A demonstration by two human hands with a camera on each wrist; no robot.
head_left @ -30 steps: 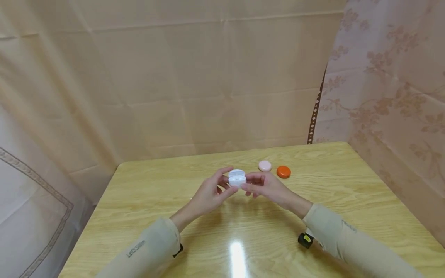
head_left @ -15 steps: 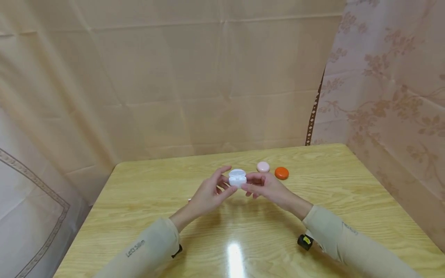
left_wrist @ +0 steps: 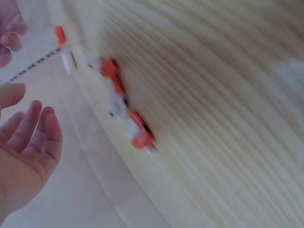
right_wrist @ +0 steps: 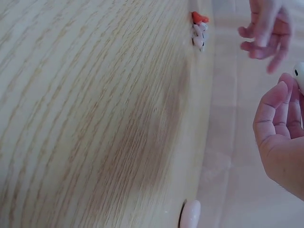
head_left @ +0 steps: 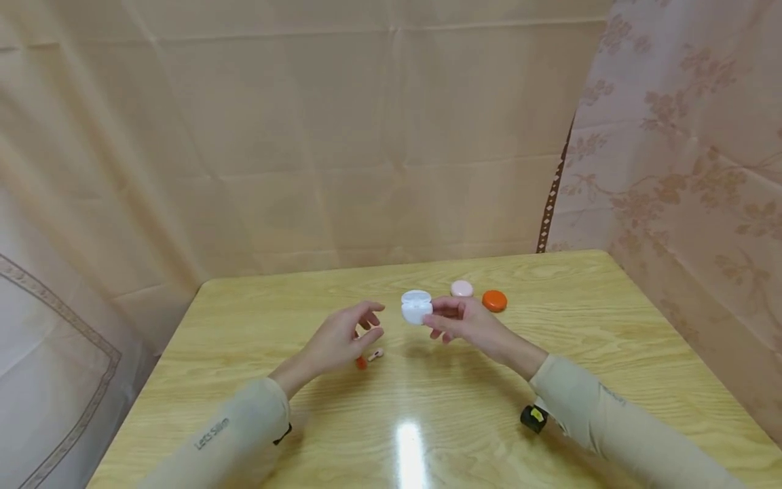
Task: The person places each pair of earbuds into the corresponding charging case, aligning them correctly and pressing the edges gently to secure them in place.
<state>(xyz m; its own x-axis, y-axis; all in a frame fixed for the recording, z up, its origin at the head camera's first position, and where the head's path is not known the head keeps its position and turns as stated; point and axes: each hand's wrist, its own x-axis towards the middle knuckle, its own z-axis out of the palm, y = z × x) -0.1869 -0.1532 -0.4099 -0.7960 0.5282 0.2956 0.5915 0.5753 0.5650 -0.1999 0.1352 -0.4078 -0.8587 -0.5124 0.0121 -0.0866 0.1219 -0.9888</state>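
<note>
A white earbud charging case (head_left: 417, 309) with its lid raised is held above the table. My right hand (head_left: 473, 324) pinches it from the right side between thumb and fingers. Only a piece of the case (right_wrist: 300, 73) shows at the edge of the right wrist view. My left hand (head_left: 336, 336) hangs empty, its fingers loosely bent, left of the case. Below it on the table lie an orange earbud (head_left: 361, 363) and a pale earbud (head_left: 376, 354). Several orange and white pieces, blurred, appear in a row in the left wrist view, including an orange earbud (left_wrist: 109, 67).
Behind my right hand, a round pale pink case (head_left: 461, 288) and a round orange case (head_left: 495, 301) lie on the wooden table (head_left: 550, 339). Beige curtain (head_left: 366, 136) hangs along the table's far edge, and a flowered curtain (head_left: 696, 170) on the right.
My left hand has let go of the earbud case and moved left and down, uncovering earbuds on the table. My right hand still holds the case in about the same place.
</note>
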